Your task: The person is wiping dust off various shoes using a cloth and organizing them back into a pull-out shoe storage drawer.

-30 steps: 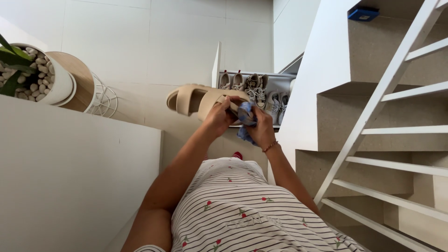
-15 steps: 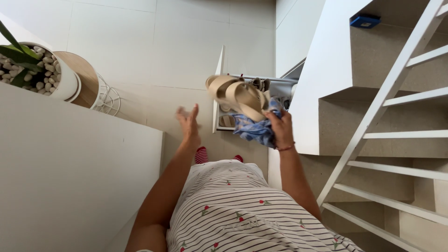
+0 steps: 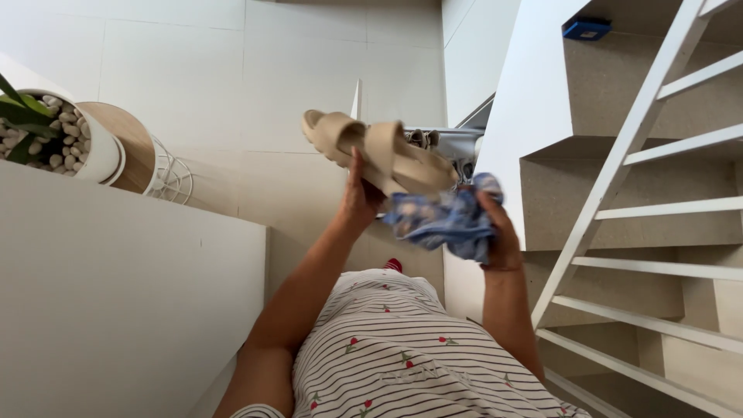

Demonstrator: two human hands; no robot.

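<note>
My left hand [image 3: 361, 198] grips a beige two-strap sandal [image 3: 379, 151] from below and holds it up over the floor, sole tilted. My right hand [image 3: 499, 232] is shut on a crumpled blue patterned cloth [image 3: 445, 219], just right of the sandal and slightly below it. Behind the sandal an open white pull-out shoe drawer [image 3: 453, 143] shows a few shoes, mostly hidden by the sandal and cloth.
A white staircase with a slatted railing [image 3: 642, 193] rises at the right, a small blue object [image 3: 586, 29] on an upper step. At the left stand a white counter [image 3: 116, 294], a pot of white pebbles with a plant [image 3: 58, 139] and a round wooden stool [image 3: 135, 147].
The sandal has passed from my right hand to my left, which now grips it again. My right hand keeps only the blue cloth and has moved right and down.
</note>
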